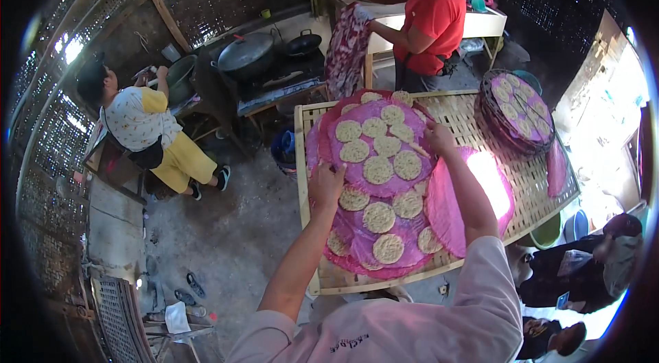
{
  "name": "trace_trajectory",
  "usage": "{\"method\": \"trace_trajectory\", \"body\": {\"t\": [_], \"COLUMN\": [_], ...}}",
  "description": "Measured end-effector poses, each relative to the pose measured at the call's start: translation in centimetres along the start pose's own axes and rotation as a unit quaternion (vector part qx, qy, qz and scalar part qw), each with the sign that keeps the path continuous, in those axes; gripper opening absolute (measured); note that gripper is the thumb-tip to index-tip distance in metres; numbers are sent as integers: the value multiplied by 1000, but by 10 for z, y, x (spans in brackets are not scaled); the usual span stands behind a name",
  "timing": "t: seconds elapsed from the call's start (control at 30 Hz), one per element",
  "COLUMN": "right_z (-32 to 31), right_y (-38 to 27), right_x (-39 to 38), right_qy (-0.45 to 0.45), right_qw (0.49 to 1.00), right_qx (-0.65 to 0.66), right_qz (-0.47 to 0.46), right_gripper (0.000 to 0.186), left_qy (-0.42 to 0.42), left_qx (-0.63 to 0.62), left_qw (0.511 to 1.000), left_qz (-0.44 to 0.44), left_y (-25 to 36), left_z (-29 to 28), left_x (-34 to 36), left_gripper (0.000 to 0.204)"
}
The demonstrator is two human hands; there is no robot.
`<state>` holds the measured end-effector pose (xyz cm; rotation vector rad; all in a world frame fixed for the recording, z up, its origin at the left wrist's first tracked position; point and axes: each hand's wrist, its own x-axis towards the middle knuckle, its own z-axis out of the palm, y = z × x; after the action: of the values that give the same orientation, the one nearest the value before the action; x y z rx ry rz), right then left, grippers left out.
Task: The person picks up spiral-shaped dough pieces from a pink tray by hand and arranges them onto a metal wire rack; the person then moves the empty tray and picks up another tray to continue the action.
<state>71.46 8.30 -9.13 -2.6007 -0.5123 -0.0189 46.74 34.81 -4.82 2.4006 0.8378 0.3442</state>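
A round pink-purple tray (pixel 351 169), thin and dotted with several pale, rough-surfaced flat discs (pixel 378 170), lies between my two hands. My left hand (pixel 325 189) is closed on its left edge, fingertips at the rim. On the opposite side my right hand (pixel 439 138) grips the right edge. Beneath and nearer to me, another pink round (pixel 343 258) carries more discs, partly covered by the upper one. A bare pink round sheet (pixel 447 217) rests beside them, under my right forearm. Whether the upper tray is lifted off the lower one, I cannot tell.
All this sits on a slatted bamboo table (pixel 458 110). A stack of round trays (pixel 516 112) with discs stands at its far right. A person in red (pixel 434 16) works beyond the table, another person (pixel 147 119) at the left. A large lidded pot (pixel 245 55) stands at the back.
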Motion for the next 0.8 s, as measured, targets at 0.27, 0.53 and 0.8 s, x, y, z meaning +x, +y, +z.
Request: {"method": "trace_trajectory", "body": {"t": [0.27, 0.53, 0.8], "right_z": [8, -17, -108], "right_y": [1, -30, -125], "right_x": [43, 52, 48], "right_qy": [74, 130, 218], "right_qw": [994, 988, 937], "right_qx": [-72, 38, 170], "right_qz": [-25, -76, -213], "right_gripper": [25, 20, 18], "left_qy": [68, 135, 264], "left_qx": [-81, -188, -237], "left_qw": [992, 972, 934], "left_qz": [-70, -39, 49], "left_y": [35, 64, 69], "left_z": [19, 27, -87], "left_x": [12, 24, 27], "left_gripper": [26, 14, 12]}}
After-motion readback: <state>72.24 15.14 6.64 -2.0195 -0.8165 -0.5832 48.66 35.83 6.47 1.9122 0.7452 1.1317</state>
